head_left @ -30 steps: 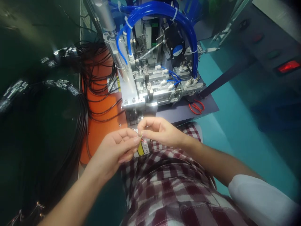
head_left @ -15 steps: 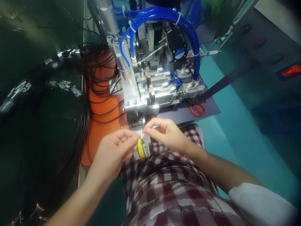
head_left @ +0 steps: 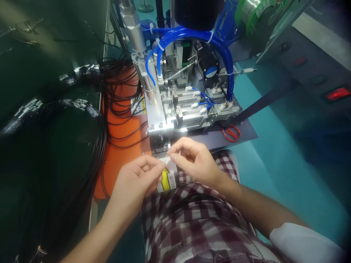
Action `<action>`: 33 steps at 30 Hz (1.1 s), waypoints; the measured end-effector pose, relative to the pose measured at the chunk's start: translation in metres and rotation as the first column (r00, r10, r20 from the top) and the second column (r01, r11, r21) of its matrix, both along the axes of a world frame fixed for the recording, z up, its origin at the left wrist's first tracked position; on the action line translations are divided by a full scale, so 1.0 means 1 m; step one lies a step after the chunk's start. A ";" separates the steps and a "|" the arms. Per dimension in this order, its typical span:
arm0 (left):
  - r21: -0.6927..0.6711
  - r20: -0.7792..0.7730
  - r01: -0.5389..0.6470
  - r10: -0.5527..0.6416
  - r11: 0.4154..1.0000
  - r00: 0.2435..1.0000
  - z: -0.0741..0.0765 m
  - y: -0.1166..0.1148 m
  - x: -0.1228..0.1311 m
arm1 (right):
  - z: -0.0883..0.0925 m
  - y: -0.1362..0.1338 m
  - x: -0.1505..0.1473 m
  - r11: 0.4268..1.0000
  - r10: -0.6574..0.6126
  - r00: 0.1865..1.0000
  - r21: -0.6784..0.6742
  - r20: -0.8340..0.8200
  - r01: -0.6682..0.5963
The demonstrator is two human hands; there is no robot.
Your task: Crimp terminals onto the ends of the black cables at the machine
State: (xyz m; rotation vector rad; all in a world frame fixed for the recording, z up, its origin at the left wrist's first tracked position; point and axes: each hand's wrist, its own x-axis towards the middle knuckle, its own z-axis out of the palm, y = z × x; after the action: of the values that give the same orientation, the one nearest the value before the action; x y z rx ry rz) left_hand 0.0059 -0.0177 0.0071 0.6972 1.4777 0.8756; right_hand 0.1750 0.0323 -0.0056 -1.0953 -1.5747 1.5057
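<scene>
My left hand (head_left: 138,177) is closed in a pinch, thumb against forefinger, over a white label with a yellow arrow (head_left: 165,179). Facing it, my right hand (head_left: 196,160) is also pinched shut, its fingertips a short way to the right. Whatever lies between the fingertips is too small to make out. Just beyond them is the front end of a metal machine (head_left: 161,140), with a narrow dark track running down to the label.
Bundled black cables (head_left: 100,146) with shiny ends lie at left, some across an orange plate (head_left: 123,160). Blue air hoses (head_left: 192,34) arch over the machine. Red-handled scissors (head_left: 231,133) rest on the dark base. A green spool (head_left: 251,14) hangs at upper right.
The view has tilted slightly, so the machine sits lower and more of the green spool shows. Both hands keep their pinches; the fingertips are slightly farther apart.
</scene>
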 end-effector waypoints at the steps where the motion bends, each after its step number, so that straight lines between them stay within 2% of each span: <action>1: 0.003 -0.015 0.008 -0.008 1.000 1.000 -0.001 -0.001 -0.001 | 0.002 0.001 0.002 0.991 0.004 0.998 0.135 0.057 -0.012; 2: 0.007 -0.028 0.016 -0.016 1.000 0.999 -0.003 -0.002 -0.001 | 0.004 0.002 0.003 0.968 0.014 0.994 0.249 0.110 -0.042; 4: 0.018 -0.042 0.036 -0.035 0.999 0.999 -0.005 -0.004 -0.003 | 0.007 0.003 0.005 0.915 0.045 0.981 0.387 0.191 -0.117; 9: 0.045 -0.088 0.078 -0.074 0.996 0.993 -0.007 -0.005 -0.004 | 0.010 0.003 0.007 0.802 0.062 0.939 0.543 0.339 -0.249; 11: 0.047 -0.099 0.087 -0.082 0.995 0.992 -0.007 -0.004 -0.003 | 0.010 0.004 0.008 0.713 0.029 0.904 0.625 0.428 -0.318; 15: 0.053 -0.075 0.087 -0.083 0.995 0.994 -0.008 -0.004 -0.003 | 0.004 0.005 0.012 0.470 -0.075 0.861 0.780 0.502 -0.414; 16: 0.053 -0.069 0.083 -0.079 0.995 0.994 -0.008 -0.004 -0.003 | 0.000 0.004 0.012 0.437 -0.096 0.865 0.802 0.492 -0.407; 17: 0.051 -0.062 0.075 -0.072 0.996 0.995 -0.009 -0.004 -0.003 | -0.003 0.003 0.012 0.429 -0.113 0.872 0.814 0.477 -0.390; 19: 0.038 -0.040 0.047 -0.046 0.998 0.998 -0.009 -0.004 -0.002 | -0.010 -0.002 0.010 0.476 -0.133 0.891 0.817 0.433 -0.326; 20: 0.033 -0.025 0.031 -0.030 0.999 0.999 -0.009 -0.004 -0.001 | -0.012 -0.004 0.009 0.530 -0.130 0.906 0.800 0.404 -0.281; 22: 0.026 0.007 -0.001 0.001 1.000 1.000 -0.008 -0.003 0.000 | -0.015 -0.009 0.005 0.698 -0.096 0.943 0.697 0.318 -0.164; 24: 0.025 0.028 -0.025 0.024 0.999 0.999 -0.006 -0.003 0.001 | -0.015 -0.012 0.001 0.887 -0.035 0.977 0.457 0.210 -0.067; 25: 0.024 0.035 -0.032 0.031 0.999 0.999 -0.004 -0.004 0.002 | -0.013 -0.012 0.000 0.952 -0.003 0.988 0.303 0.157 -0.045; 27: 0.023 0.041 -0.036 0.035 0.999 0.999 -0.003 -0.004 0.002 | -0.009 -0.011 -0.002 0.997 0.044 0.996 0.058 0.082 -0.049; 28: 0.021 0.041 -0.034 0.033 0.999 0.999 -0.002 -0.004 0.002 | -0.006 -0.011 -0.002 0.998 0.059 0.996 0.002 0.064 -0.059; 29: 0.019 0.037 -0.031 0.030 0.999 0.999 -0.002 -0.004 0.002 | -0.004 -0.010 -0.002 0.998 0.066 0.996 -0.007 0.060 -0.066; 33: 0.004 -0.030 -0.035 0.035 0.999 0.999 -0.003 0.001 0.003 | -0.002 -0.008 -0.001 0.991 0.033 0.994 0.126 0.105 -0.047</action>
State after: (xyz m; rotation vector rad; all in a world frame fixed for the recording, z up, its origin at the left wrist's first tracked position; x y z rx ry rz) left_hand 0.0086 -0.0168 0.0042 0.6908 1.5194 0.8982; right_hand 0.1738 0.0242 -0.0079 -1.0880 -1.7480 1.3719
